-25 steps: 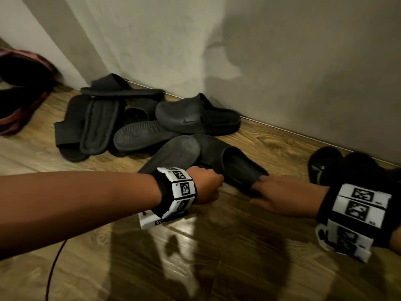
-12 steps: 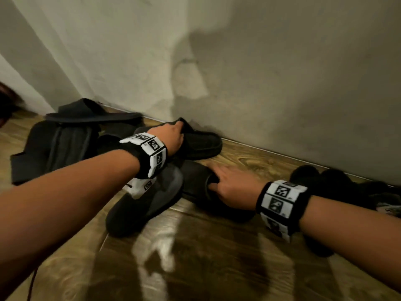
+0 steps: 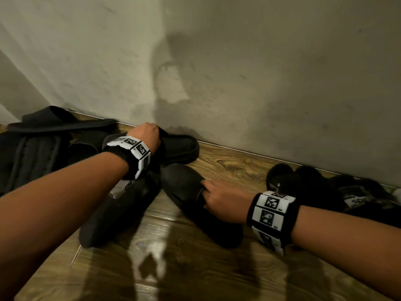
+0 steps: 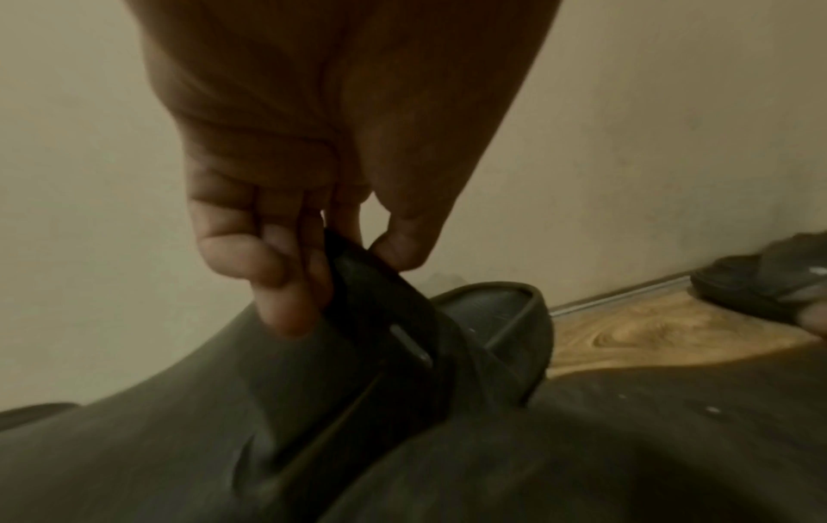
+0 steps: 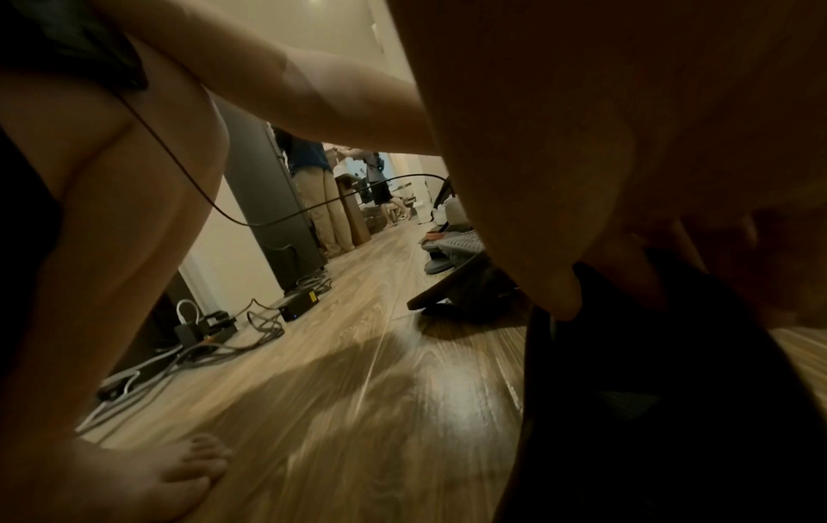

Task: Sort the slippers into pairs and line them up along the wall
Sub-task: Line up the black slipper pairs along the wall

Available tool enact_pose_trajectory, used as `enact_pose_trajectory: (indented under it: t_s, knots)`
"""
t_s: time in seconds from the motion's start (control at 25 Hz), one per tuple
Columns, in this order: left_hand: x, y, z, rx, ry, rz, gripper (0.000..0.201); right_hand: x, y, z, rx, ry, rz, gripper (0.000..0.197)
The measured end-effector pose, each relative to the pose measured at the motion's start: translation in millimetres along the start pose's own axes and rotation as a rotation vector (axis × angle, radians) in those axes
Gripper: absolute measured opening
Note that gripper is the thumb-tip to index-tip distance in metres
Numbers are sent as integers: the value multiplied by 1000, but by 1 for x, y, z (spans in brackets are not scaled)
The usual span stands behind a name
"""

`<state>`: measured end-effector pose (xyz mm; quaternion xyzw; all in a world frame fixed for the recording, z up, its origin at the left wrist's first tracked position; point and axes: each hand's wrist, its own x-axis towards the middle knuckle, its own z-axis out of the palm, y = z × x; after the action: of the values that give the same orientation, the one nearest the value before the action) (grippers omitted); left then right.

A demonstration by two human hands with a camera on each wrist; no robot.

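Several black slippers lie on the wooden floor by the wall (image 3: pixel 260 83). My left hand (image 3: pixel 149 135) pinches the strap edge of a black clog slipper (image 3: pixel 180 146) beside the wall; the left wrist view shows my thumb and fingers (image 4: pixel 286 283) clamped on that strap (image 4: pixel 385 304). My right hand (image 3: pixel 219 203) grips the opening of a second matching dark slipper (image 3: pixel 184 185) lying nearer me; in the right wrist view it is a dark mass (image 5: pixel 649 389). Another slipper (image 3: pixel 117 213) lies sole-up under my left forearm.
A heap of black slides (image 3: pixel 43 144) sits at the left along the wall. A pair of dark slippers (image 3: pixel 308 183) stands at the right by the wall. Behind me are cables and a power brick (image 5: pixel 295 304), my bare foot (image 5: pixel 179 474), and people down the hallway.
My left hand went from the floor up to the clog by the wall and took its strap. My right hand slid along the near slipper and closed on its opening.
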<state>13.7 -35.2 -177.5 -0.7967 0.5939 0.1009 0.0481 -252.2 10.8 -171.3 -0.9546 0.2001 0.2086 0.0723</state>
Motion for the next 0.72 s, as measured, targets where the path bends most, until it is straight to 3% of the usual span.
enact_pose_trajectory:
  t_s: [0.12,0.32,0.48,0.56,0.64,0.72]
  knots:
    - [-7,-1,-24,72,-44,43,25,-37,12,7,47,-73,95,40]
    - [-41,36,-41,176,73,238,19,-85,38,18,189,-214,275,41]
    - [-73,98,-22,359,-8,443,25,-101,58,21,203,-251,337,45]
    - [-97,126,-14,434,-52,567,14,-102,67,21,199,-252,364,45]
    - [-111,144,-3,421,-11,643,25,-103,75,21,203,-234,410,45]
    - [-114,161,9,419,-35,677,19,-105,82,21,204,-217,449,45]
